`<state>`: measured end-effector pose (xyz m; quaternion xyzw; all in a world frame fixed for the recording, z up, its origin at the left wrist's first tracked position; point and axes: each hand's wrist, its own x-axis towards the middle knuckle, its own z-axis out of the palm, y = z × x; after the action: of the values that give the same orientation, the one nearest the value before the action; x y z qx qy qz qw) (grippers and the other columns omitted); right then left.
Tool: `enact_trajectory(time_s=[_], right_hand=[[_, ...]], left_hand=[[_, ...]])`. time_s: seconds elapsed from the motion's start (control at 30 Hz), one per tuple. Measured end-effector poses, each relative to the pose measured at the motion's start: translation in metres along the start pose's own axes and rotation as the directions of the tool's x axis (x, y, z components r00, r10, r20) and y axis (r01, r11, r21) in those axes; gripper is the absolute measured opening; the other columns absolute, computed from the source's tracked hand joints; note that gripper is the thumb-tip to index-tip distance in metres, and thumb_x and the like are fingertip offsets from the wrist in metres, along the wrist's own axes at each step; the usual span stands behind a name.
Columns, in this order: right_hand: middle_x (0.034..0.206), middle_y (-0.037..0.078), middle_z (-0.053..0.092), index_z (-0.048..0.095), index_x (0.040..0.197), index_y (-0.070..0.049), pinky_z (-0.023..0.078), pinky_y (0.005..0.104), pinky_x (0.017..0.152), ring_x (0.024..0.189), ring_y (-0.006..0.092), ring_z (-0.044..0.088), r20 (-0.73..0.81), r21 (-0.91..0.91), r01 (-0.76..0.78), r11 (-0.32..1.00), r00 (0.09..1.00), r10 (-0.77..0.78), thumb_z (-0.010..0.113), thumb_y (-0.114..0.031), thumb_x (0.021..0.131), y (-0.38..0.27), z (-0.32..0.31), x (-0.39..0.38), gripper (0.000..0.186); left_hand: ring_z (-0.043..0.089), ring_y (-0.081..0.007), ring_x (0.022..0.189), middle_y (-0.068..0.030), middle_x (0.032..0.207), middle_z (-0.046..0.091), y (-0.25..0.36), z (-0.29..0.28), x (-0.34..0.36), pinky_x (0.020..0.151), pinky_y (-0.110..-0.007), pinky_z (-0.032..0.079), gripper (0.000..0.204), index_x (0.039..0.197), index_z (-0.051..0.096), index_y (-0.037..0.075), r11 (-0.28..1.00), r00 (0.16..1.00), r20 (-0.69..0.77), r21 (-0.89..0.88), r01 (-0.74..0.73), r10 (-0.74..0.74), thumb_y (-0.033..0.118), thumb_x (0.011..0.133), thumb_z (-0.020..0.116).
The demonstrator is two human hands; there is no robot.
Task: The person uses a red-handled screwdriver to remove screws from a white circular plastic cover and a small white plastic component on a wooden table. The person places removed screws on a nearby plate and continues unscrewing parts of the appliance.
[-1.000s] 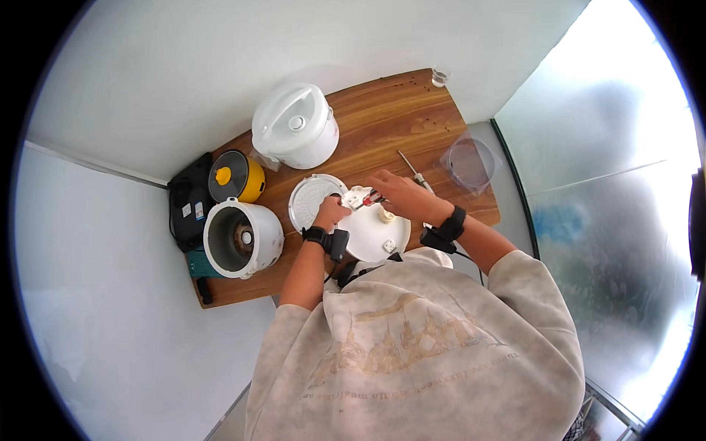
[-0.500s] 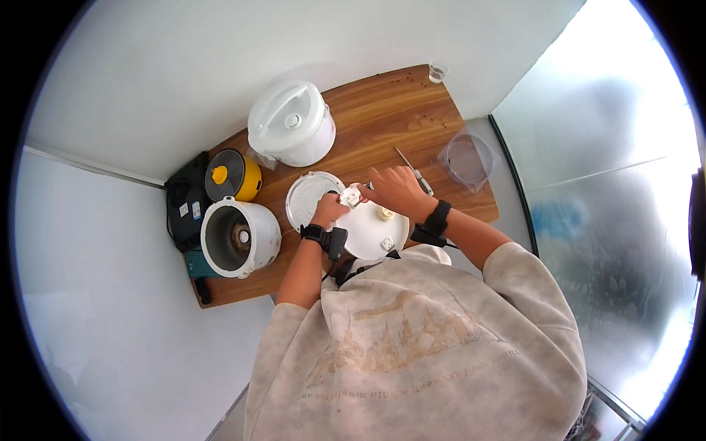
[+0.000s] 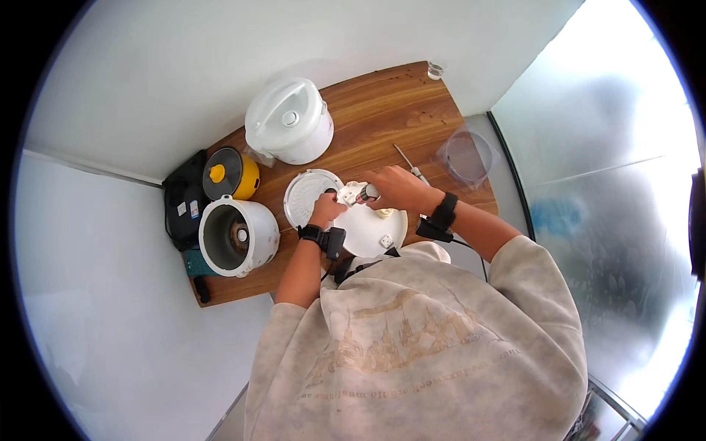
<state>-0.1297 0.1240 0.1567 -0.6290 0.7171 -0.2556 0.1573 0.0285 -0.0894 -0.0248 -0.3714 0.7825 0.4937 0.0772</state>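
Note:
My left hand (image 3: 324, 210) is closed on the near edge of a small white plastic part (image 3: 348, 195) with openings in it. My right hand (image 3: 401, 189) comes from the other side, fingers wrapped round a short silver tool (image 3: 369, 192) whose tip meets the part; something reddish shows there, too small to name. Beneath both hands lies a round white lid (image 3: 360, 239). A small cream round piece (image 3: 384, 213) and a small white square piece with holes (image 3: 386, 241) rest on it. Partly behind my left hand is a round perforated white plate (image 3: 305, 192).
A screwdriver (image 3: 412, 165) lies beyond my right hand, near a clear plastic tub (image 3: 468, 158) at the table's right edge. White cooker with lid (image 3: 290, 121), open white cooker body (image 3: 257, 231), yellow pot (image 3: 250, 176) and black case (image 3: 180, 206) crowd the left. A small clear cup (image 3: 435, 70) stands far right.
My right hand has turned and shifted slightly right, and the silver tool now shows between its fingers at the white part. My left hand keeps its hold, almost still.

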Motion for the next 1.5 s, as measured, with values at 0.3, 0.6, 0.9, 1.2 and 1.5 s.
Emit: enact_trajectory(time_s=[0.3, 0.6, 0.9, 1.2, 1.5], right_hand=[[0.065, 0.021, 0.062, 0.064, 0.090, -0.001, 0.050, 0.0442, 0.060, 0.063, 0.0372, 0.063, -0.028, -0.177, -0.321, 0.930, 0.947, 0.321, 0.063, -0.049, 0.081, -0.005, 0.003, 0.013, 0.048], [0.100, 0.018, 0.059, 0.055, 0.115, -0.001, 0.052, 0.0451, 0.076, 0.088, 0.0380, 0.063, -0.088, 0.066, 0.072, 0.995, 0.994, -0.066, 0.064, -0.004, 0.078, 0.005, 0.013, -0.002, 0.038], [0.081, 0.019, 0.064, 0.061, 0.104, 0.001, 0.051, 0.0440, 0.070, 0.078, 0.0383, 0.063, -0.030, 0.002, 0.038, 0.999, 0.999, -0.038, 0.065, -0.020, 0.084, 0.008, 0.008, 0.000, 0.029], [0.067, 0.018, 0.065, 0.063, 0.074, 0.000, 0.052, 0.0429, 0.060, 0.063, 0.0343, 0.065, -0.149, -0.212, -0.346, 0.914, 0.936, 0.320, 0.057, -0.040, 0.088, -0.005, 0.010, 0.008, 0.043], [0.094, 0.017, 0.061, 0.050, 0.119, -0.004, 0.050, 0.0467, 0.076, 0.087, 0.0381, 0.063, -0.072, 0.122, 0.123, 0.985, 0.991, -0.115, 0.065, -0.020, 0.084, 0.012, 0.007, -0.003, 0.041]], left_hand=[[0.069, -0.0209, 0.078, -0.0106, 0.086, 0.072, 0.020, 0.001, -0.007, 0.072, -0.032, 0.052, 0.033, 0.097, 0.073, 0.004, 0.998, 1.000, -0.022, 0.066, -0.015, 0.016, 0.015, 0.066, 0.074], [0.069, -0.0210, 0.079, -0.0110, 0.087, 0.072, 0.020, 0.002, -0.007, 0.072, -0.032, 0.052, 0.034, 0.097, 0.073, 0.004, 0.997, 0.999, -0.040, 0.078, 0.010, -0.007, 0.017, 0.065, 0.076], [0.068, -0.0209, 0.081, -0.0110, 0.089, 0.072, 0.011, 0.002, -0.009, 0.073, -0.031, 0.052, 0.037, 0.099, 0.073, 0.003, 1.000, 0.999, -0.035, 0.002, -0.003, 0.003, 0.015, 0.065, 0.076], [0.069, -0.0217, 0.082, -0.0112, 0.089, 0.072, 0.026, -0.001, -0.019, 0.074, -0.031, 0.052, 0.035, 0.098, 0.072, 0.003, 0.997, 0.999, -0.039, 0.067, 0.024, -0.022, 0.016, 0.065, 0.074], [0.068, -0.0220, 0.085, -0.0111, 0.093, 0.072, 0.032, 0.000, -0.020, 0.078, -0.032, 0.051, 0.035, 0.102, 0.071, 0.004, 0.999, 0.999, -0.035, 0.053, 0.010, -0.008, 0.017, 0.069, 0.073]])
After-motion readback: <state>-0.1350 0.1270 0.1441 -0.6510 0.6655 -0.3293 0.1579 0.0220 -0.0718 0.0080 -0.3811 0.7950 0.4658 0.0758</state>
